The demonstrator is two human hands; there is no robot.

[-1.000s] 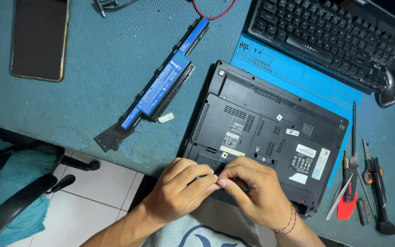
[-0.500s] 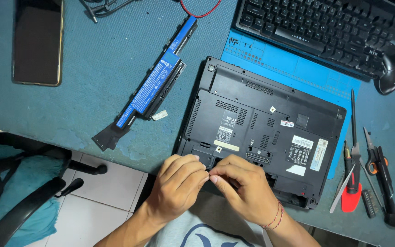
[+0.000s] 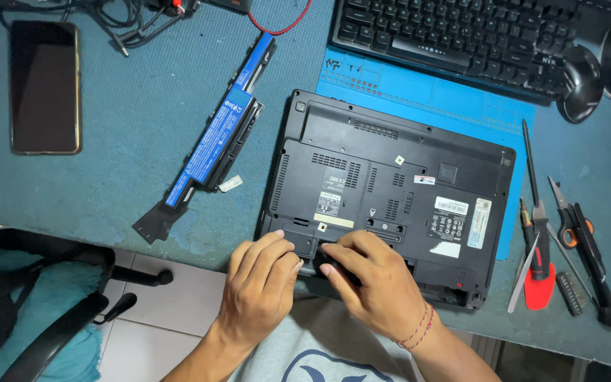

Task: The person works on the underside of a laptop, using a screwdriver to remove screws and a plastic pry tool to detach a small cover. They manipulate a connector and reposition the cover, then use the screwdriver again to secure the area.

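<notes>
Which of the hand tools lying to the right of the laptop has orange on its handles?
The scissors: their finger loops are lined orange. The screwdriver beside them is a plain dark rod, and the tool nearer the laptop has a red base.

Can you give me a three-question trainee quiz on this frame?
1. True or false: the laptop lies bottom side up.
2. Where does the battery pack lie? A) in the laptop's bay B) on the desk beside the laptop C) on the keyboard
3. What do the left hand and right hand press on?

Key: 1 true. 2 B. 3 The laptop's near edge, fingertips meeting at its small covers.
</notes>
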